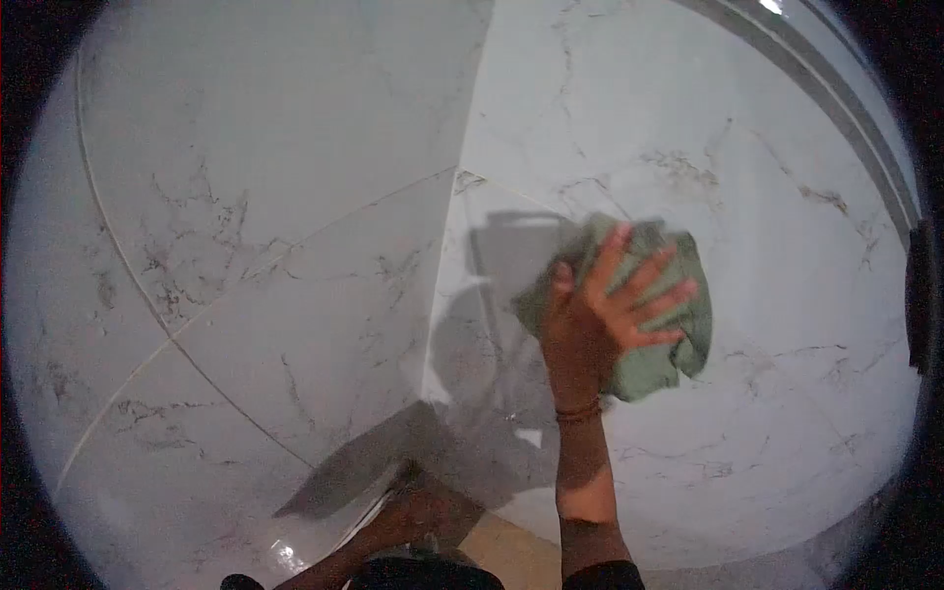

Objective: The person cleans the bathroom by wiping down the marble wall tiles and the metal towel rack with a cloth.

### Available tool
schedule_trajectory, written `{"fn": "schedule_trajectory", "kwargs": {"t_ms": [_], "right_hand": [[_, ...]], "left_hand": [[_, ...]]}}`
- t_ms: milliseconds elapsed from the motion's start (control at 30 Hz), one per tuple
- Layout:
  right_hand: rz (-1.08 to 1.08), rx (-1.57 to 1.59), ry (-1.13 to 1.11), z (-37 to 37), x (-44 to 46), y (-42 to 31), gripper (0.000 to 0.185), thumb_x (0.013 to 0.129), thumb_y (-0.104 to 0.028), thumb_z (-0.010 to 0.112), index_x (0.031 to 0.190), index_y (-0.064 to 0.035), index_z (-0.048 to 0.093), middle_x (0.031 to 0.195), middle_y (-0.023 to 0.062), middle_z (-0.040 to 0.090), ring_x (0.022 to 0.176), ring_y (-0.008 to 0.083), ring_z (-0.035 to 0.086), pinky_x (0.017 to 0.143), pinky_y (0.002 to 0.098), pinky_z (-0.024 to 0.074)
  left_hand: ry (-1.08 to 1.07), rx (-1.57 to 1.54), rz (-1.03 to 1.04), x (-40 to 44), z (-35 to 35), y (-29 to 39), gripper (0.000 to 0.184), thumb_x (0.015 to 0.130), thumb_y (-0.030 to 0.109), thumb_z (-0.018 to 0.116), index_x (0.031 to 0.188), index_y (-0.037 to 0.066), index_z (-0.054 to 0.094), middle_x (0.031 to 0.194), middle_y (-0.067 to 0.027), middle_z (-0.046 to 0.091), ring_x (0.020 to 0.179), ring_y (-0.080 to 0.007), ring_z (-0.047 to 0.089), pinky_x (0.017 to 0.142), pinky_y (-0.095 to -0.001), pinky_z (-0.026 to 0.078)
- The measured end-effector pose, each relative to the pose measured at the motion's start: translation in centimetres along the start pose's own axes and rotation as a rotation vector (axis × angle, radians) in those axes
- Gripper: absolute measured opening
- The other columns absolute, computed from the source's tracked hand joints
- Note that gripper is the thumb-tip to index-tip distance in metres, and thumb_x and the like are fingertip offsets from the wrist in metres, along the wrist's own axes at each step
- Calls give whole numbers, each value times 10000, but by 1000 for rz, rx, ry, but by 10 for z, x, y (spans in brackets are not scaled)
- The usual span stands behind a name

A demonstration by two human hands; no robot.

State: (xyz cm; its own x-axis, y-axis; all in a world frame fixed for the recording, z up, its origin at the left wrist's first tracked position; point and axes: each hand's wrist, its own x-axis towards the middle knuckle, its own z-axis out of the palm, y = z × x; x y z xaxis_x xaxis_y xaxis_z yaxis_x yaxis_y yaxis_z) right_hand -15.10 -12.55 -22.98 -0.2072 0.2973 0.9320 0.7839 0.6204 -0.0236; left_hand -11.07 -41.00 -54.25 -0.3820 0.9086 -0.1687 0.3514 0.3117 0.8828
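Note:
My right hand [607, 313] lies flat on a green cloth [649, 379], its fingers spread, pressing it against the white marble-patterned wall [787, 295]. Folds of the cloth stick out around the palm and fingers, and a thin band circles the wrist. Low in the view, my left hand [425, 511] is in shadow close to my body. Its fingers are too dark to make out, and I cannot tell whether it holds anything.
Two wall faces meet at a corner edge [447, 256] left of the cloth. Thin joint lines cross the left wall [197, 246]. A grey curved strip [836, 93] runs along the upper right, and a dark object [920, 295] sits at the right edge. A tan surface [506, 551] shows below.

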Motion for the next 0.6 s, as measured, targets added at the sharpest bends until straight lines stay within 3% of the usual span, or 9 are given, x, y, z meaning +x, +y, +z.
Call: {"fn": "schedule_trajectory", "kwargs": {"t_ms": [100,200,267,400,600], "right_hand": [[-129,16,34,-25,4,-23,734,1008,-592,457,1632,-244,291,1681,248,159,1491,624,102,960,913,163],[-187,-16,62,-49,-3,-21,730,987,-583,505,1614,-257,320,1678,225,200,1494,593,159,936,909,191],[-271,-32,28,9,-4,-48,735,959,-569,561,1599,-274,354,1680,215,219,1501,565,188,958,895,153],[-248,-37,56,-2,-15,-36,747,935,-540,605,1592,-273,372,1689,192,221,1487,564,233,976,881,138],[-326,-19,20,39,-76,-26,581,974,-464,564,1526,-304,482,1675,131,310,1475,504,321,900,827,303]], "left_hand": [[-39,47,54,-22,25,-16,442,986,454,679,1242,93,673,1254,-133,661,1175,-324,639,1009,-471,502],[192,-7,100,-52,69,-10,429,973,454,693,1232,112,686,1264,-130,668,1157,-317,653,1013,-469,506],[184,-185,7,-38,62,0,411,968,406,707,1244,102,681,1274,-146,673,1184,-332,642,1060,-469,478],[35,-51,95,-42,53,20,382,964,348,717,1243,89,677,1247,-151,684,1190,-342,639,1068,-465,475],[69,-58,6,-33,24,54,287,962,299,709,1152,84,727,1173,-152,713,1170,-335,656,1049,-475,492]]}}
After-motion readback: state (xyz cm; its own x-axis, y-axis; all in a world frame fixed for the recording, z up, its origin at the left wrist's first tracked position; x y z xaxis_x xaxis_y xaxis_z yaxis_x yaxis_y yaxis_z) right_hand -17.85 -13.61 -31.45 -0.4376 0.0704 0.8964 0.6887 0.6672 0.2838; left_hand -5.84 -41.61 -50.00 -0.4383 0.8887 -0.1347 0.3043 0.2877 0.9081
